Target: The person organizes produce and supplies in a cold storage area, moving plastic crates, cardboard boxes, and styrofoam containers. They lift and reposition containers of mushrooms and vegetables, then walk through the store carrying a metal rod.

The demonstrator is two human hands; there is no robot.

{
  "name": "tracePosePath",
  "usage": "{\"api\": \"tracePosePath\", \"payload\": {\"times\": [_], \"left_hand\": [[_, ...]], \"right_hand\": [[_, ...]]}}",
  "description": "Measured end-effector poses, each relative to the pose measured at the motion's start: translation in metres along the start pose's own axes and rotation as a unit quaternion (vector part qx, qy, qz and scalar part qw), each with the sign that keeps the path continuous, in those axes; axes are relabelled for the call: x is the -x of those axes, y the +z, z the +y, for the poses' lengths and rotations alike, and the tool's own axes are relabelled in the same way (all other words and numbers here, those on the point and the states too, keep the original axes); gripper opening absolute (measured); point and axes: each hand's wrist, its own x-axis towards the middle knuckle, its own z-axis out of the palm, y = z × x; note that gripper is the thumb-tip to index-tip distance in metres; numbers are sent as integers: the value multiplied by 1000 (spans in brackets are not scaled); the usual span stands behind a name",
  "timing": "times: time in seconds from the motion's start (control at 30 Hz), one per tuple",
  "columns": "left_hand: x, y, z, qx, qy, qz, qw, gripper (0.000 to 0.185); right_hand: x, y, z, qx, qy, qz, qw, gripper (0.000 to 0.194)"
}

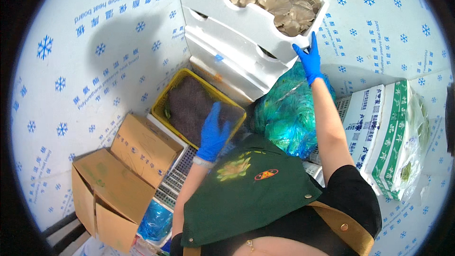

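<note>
My right hand (310,60), in a blue glove, is at the near right corner of a white foam box (245,19). Its thumb and fingers are spread around that corner. Oyster mushrooms (273,1) with grey-brown caps fill the box to its top. My left hand (215,133), also gloved in blue, is over the near side of a yellow plastic crate (170,83). Its thumb and fingers are apart, with nothing seen between them; whether it touches the crate is unclear. A dark cloth-like covering (190,105) lies inside the crate, with a bit of green at its left.
More white foam boxes (227,62) are stacked beneath the mushrooms. Green-blue plastic bags (284,113) bulge beside them. Printed cartons (384,138) stand at right, an open cardboard box (121,181) at lower left near slatted plastic crates (170,185). Insulated wall panels (117,53) enclose the corner.
</note>
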Motion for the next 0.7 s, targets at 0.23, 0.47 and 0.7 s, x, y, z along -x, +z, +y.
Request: {"api": "tracePosePath", "payload": {"times": [0.23, 0.47, 0.7], "left_hand": [[164, -16, -101, 80, -291, 82, 950, 58], [278, 13, -157, 18, -393, 197, 898, 59], [278, 34, -153, 10, -404, 152, 902, 57]], "right_hand": [[-40, -16, 7, 279, -33, -116, 953, 67], [-50, -15, -7, 252, 58, -136, 956, 69], [-58, -15, -18, 208, 66, -148, 965, 73]]}}
